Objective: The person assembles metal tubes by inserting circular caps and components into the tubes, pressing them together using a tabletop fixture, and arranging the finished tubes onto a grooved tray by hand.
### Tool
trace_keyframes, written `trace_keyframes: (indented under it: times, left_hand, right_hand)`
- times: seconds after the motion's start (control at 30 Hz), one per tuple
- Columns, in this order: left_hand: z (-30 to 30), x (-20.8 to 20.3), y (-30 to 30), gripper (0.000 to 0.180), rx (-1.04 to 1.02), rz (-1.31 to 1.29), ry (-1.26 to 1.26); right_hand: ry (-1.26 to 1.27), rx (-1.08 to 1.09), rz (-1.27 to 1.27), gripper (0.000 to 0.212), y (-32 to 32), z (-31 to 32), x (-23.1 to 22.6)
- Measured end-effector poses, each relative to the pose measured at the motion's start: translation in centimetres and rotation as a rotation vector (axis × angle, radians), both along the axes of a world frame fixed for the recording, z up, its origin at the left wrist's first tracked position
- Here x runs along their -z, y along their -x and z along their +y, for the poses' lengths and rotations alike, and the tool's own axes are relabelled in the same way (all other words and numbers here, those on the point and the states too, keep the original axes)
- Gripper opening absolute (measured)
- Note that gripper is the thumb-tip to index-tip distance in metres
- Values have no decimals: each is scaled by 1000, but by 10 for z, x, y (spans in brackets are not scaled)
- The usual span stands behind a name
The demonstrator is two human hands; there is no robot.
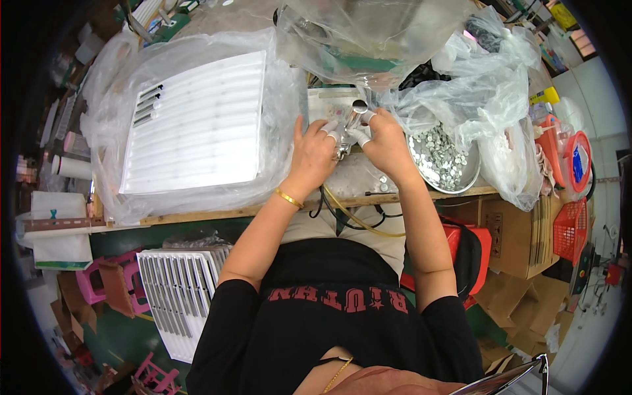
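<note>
Between my hands, over the bench, is a shiny chrome metal part (356, 116) with a rounded, dark-reflecting far end. My left hand (314, 153) is closed on its near left side, with one outer finger stretched away. My right hand (387, 146) pinches the same part from the right with thumb and fingers. White covers sit on several fingertips of both hands. A smaller shiny piece (341, 153) shows under my left fingers; whether it belongs to the same part, I cannot tell. Right of my right hand stands a round metal bowl (475, 172) of small silvery pieces.
A white ridged tray (197, 125) lies on clear plastic at the left, with a few metal strips at its far left corner. Plastic bags (375, 33) crowd the back and right. Cables (339, 209) hang at the bench edge (263, 206). Cardboard boxes (520, 230) stand lower right.
</note>
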State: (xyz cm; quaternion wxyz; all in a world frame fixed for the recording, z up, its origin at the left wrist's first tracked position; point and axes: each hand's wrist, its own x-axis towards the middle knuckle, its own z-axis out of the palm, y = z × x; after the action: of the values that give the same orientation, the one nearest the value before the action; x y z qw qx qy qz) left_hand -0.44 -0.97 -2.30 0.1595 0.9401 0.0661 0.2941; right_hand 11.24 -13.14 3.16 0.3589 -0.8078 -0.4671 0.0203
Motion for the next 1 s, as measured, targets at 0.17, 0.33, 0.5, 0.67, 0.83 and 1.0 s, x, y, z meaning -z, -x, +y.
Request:
trace_keyframes:
  times: [0.17,0.33,0.5,0.67,0.83,1.0]
  left_hand:
    - [-2,-9,8,19,-80,-22,5]
    - [-2,-23,9,14,-145,-133,352]
    - [2,-15,2,17,-185,-194,660]
    - [4,-8,-19,24,-136,-365,855]
    - [6,-18,-31,28,-121,-246,865]
    - [5,-18,-34,20,-23,-312,960]
  right_hand:
    - [-190,23,32,28,-4,10,11]
    - [-189,95,43,28,-21,37,28]
    - [-210,69,93,20,-20,38,24]
    - [-38,77,-55,18,-27,38,45]
    - [-47,-18,-80,18,-22,34,39]
    - [159,49,303,23,-49,12,-14]
